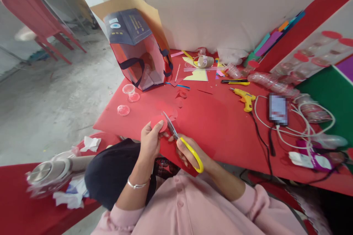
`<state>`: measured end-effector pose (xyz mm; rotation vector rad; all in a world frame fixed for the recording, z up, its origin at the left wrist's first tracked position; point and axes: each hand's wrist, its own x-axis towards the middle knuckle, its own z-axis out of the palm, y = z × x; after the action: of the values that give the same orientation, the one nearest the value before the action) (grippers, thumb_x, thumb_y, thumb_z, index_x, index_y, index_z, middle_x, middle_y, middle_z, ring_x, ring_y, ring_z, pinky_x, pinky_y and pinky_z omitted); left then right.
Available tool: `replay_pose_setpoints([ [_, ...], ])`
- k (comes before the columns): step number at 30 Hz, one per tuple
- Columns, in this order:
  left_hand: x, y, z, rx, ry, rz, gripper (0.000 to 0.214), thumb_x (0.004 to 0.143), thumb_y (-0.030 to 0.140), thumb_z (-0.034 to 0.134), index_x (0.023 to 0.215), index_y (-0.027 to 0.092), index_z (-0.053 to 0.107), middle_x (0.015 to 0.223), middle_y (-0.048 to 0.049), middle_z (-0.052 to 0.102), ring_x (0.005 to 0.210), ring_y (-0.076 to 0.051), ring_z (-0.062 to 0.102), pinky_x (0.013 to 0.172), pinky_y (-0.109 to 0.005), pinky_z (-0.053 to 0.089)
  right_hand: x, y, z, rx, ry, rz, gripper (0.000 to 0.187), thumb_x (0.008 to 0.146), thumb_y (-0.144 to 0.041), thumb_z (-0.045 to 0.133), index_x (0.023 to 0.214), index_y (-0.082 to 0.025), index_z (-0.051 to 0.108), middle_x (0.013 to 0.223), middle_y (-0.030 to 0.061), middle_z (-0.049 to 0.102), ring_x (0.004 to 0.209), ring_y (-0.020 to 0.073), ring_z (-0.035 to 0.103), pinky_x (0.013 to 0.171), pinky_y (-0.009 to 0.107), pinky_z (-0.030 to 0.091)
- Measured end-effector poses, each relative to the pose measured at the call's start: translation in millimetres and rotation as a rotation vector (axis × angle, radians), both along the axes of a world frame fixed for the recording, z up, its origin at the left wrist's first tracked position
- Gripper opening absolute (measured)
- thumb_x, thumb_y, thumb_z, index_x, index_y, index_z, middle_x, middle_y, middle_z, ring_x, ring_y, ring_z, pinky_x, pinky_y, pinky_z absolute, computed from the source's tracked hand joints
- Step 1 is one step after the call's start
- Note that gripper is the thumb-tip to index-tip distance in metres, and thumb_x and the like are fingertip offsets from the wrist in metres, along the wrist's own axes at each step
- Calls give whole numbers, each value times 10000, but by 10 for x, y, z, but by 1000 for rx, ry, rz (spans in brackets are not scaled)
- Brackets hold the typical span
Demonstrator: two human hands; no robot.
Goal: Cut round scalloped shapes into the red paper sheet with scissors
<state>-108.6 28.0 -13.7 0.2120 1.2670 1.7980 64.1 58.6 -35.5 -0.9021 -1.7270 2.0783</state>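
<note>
My left hand (151, 137) pinches a round piece of red paper (159, 124) between thumb and fingers, above the front edge of the red table. My right hand (187, 150) is closed round the yellow handles of a pair of scissors (191, 152). The scissor blades point up and to the left, beside the right edge of the red paper. Whether the blades touch the paper I cannot tell. Red paper scraps (181, 97) lie on the table beyond my hands. Clear plastic cups with red discs (123, 110) stand at the left.
A tall open bag (142, 62) stands at the back left. To the right lie a yellow glue gun (244, 98), a cutter knife (235, 82), a phone (278, 108) with white cables and several plastic cups. A red chair (30, 14) stands on the floor at far left.
</note>
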Motion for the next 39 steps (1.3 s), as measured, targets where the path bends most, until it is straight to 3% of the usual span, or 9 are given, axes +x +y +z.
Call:
replay_pose_setpoints([
  [16,-51,13,-129,-17,9,15,482,614,451,1072,769,153,727,678,6,724,450,-115,627,440,-238,557,13,-4,-24,-13,-23,-21,909,997,-1002,452,1284,-166,665,617,-103,451,404,101,402,392,239,390],
  [28,6,4,10,-20,-6,-5,435,623,406,1056,759,163,721,625,6,715,433,-100,611,474,-211,538,21,21,-128,54,18,26,857,1047,-964,395,1328,-193,642,662,-77,493,445,121,465,427,246,409],
  [39,-3,8,-21,-8,-4,-9,418,645,392,1042,750,156,713,619,0,717,430,-108,626,480,-213,550,0,12,-50,12,14,-3,862,1025,-978,435,1283,-182,639,626,-100,455,428,109,409,401,235,402],
])
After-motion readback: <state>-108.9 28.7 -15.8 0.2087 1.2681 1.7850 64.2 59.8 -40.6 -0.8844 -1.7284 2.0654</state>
